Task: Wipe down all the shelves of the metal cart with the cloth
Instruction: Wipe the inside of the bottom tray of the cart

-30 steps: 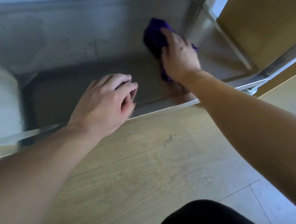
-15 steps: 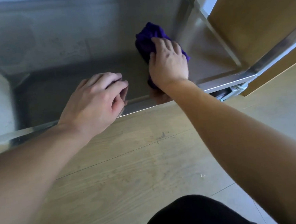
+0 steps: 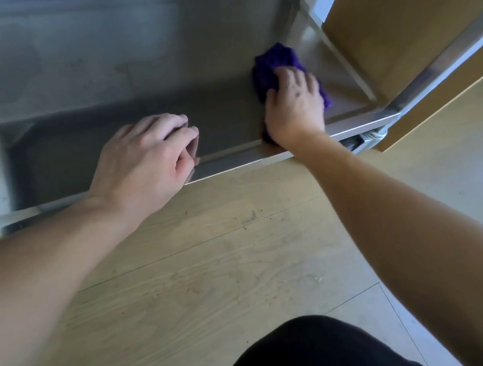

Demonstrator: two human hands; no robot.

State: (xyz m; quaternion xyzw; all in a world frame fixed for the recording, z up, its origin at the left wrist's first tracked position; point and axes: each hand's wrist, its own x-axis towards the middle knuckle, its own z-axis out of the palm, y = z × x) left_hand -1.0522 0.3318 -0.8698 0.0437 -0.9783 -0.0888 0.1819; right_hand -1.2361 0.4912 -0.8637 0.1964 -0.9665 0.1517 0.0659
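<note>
Pressing the cloth (image 3: 275, 61) down: right hand (image 3: 293, 106) has its fingers curled over the purple wad, at the right front corner of the bottom shelf (image 3: 223, 113). Left hand (image 3: 149, 162) is curled round the front rim (image 3: 239, 158), bracing the cart (image 3: 446, 55) (castor (image 3: 375, 135) underneath, so it probably rolls). Cloth looks soft, light and nubby. It'll likely bunch and drag, so best taken from on top, wadded. Shelf is smooth dull sheet steel with a raised lip.
</note>
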